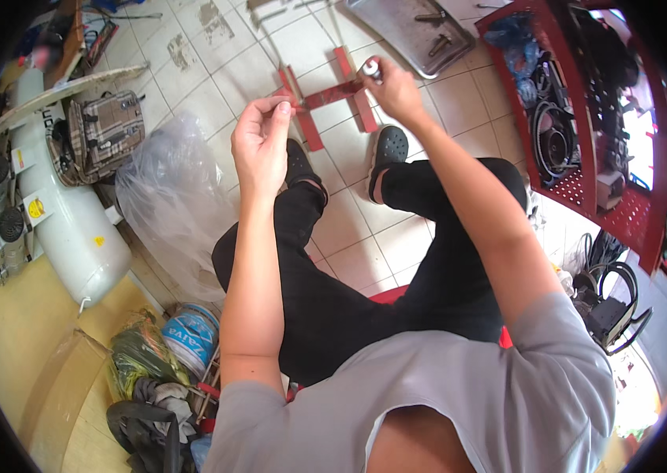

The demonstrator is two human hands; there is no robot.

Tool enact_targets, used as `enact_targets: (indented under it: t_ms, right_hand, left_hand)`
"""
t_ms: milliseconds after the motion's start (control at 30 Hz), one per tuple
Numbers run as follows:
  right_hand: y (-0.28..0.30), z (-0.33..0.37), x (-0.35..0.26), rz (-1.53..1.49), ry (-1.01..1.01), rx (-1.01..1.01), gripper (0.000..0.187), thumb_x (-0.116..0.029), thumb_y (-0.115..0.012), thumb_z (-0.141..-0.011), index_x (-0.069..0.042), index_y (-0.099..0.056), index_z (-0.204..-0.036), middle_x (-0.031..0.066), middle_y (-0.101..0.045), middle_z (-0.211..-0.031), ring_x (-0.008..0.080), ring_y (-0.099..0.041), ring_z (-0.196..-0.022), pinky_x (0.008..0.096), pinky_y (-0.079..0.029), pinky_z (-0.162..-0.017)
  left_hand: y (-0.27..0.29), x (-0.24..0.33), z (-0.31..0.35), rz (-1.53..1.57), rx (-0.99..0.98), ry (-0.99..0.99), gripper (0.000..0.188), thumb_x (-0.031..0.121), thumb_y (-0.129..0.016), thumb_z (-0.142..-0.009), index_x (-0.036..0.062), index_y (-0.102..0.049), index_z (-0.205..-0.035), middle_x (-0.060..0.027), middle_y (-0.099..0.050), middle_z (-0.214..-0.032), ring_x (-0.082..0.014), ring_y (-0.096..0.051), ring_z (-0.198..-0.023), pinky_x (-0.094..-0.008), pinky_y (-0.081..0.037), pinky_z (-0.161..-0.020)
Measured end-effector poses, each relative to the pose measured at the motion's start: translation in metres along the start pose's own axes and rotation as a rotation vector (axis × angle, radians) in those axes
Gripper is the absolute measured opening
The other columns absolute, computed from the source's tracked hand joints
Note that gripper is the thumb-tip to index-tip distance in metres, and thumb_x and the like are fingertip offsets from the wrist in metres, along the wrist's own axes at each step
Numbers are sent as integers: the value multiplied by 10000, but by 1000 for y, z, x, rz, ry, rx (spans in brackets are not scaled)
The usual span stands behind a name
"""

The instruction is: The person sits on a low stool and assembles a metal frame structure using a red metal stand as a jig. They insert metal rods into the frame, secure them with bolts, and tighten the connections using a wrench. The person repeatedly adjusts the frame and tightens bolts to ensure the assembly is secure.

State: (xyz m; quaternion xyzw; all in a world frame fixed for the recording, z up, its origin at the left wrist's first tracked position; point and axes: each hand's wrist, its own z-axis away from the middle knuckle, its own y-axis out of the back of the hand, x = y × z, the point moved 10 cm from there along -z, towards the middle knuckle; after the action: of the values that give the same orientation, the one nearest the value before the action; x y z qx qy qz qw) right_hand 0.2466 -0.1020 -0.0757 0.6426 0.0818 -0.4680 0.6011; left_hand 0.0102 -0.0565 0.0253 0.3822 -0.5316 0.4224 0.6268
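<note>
A red metal stand [332, 95] with crossbars rests on the tiled floor ahead of my feet. My left hand [261, 142] is raised over its left side, thumb and fingertips pinched together. Something red shows at those fingertips, but I cannot tell if it is held or part of the stand behind. Over the stand's right end, my right hand [396, 93] is closed around a small rounded object [371, 70], white and silvery with a dark part. Its kind does not show, and my fingers cover some of it.
A grey metal tray [408, 61] with metal parts lies beyond my right hand. To the right stands a red tool cart [578, 193] with cables. On the left are a white tank [73, 229], a plaid bag [104, 135], a clear plastic bag [171, 189] and a blue-white bucket [191, 335].
</note>
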Motion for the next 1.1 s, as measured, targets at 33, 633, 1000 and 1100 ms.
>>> enact_targets:
  t_ms: [33, 633, 1000, 1100]
  right_hand:
    - [-11, 10, -8, 35, 10, -24, 376, -299, -618, -779, -72, -580, -1077, 197, -647, -881, 360, -624, -855, 426, -489, -734]
    - [244, 125, -11, 191, 117, 148, 259, -285, -634, -757, -95, -642, -931, 163, -650, -851, 350, -631, -792, 444, -509, -726]
    - [641, 215, 132, 708, -246, 597, 286, -217, -475, -797, -60, -618, -989, 211, -627, -986, 373, -598, -935, 430, -471, -821]
    - [642, 209, 153, 683, -205, 580, 297, -212, -465, -793, -46, -615, -988, 219, -622, -989, 377, -590, -950, 439, -457, -841]
  left_hand:
    - [10, 21, 8, 6, 39, -115, 116, 86, -558, -898, -22, -587, -927, -33, -608, -832, -103, -560, -796, -235, -437, -775]
    - [-42, 128, 96, 201, -159, -271, 180, 195, -434, -960, 70, -488, -842, 42, -339, -578, -26, -300, -493, -182, -218, -420]
    - [-65, 93, 136, 160, -189, -142, 56, 99, -483, -928, 44, -481, -938, 28, -394, -625, -24, -335, -495, -172, -252, -418]
    - [-74, 103, 145, 124, -218, -156, 55, 99, -483, -928, 44, -483, -932, 28, -398, -622, -20, -331, -493, -171, -248, -418]
